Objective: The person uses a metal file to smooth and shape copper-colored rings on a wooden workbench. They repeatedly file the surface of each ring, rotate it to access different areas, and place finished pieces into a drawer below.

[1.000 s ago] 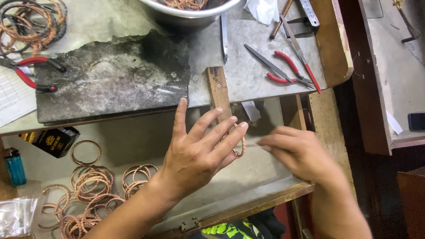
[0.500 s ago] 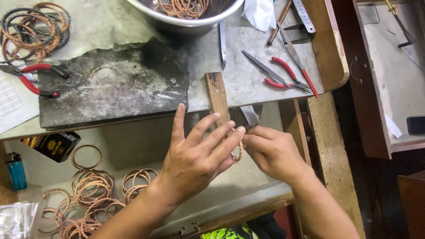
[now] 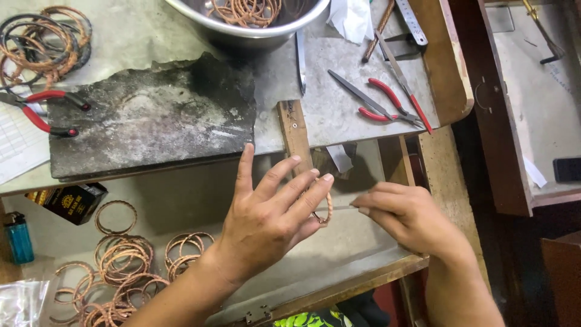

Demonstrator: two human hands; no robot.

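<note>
**Clerk:** Twisted copper bangle (image 3: 327, 206) — item in hand. Thin ring, rope-like braided wire, reddish-orange; only one arc visible, rest hidden behind fingers. Location: over grey lower shelf (image 3: 181, 200), just below wooden bench peg (image 3: 295, 133), between both hands.

**Checker:** Surroundings, left to right?

**Clerk:** Blue lighter (image 3: 18, 237) at far left edge. Red-handled pliers (image 3: 42, 112) on upper bench. Dark coils and copper rings (image 3: 39, 36) at top left corner. Small black box (image 3: 68, 203) under bench lip. Loose copper bangles (image 3: 121, 260) heaped on shelf, same twisted make. Scorched grey slab (image 3: 151, 118) centre-left. Steel bowl (image 3: 254, 30) above, more rings inside.

**Checker:** Hands?

**Clerk:** Left hand (image 3: 269, 221) — fingers fanned wide and nearly straight, fingertips (image 3: 327, 178) steadying bangle from left side; grip on inner side hidden. Right hand (image 3: 411, 218) — fingers drawn narrow, pinched on thin metal tool (image 3: 342, 208), tip touching bangle. Kind of tool too slim to tell.

**Checker:** Further right?

**Clerk:** Second red-handled pliers (image 3: 387, 103) and steel ruler (image 3: 411, 21) on bench. Open wooden drawer (image 3: 520, 121) at far right.
</note>
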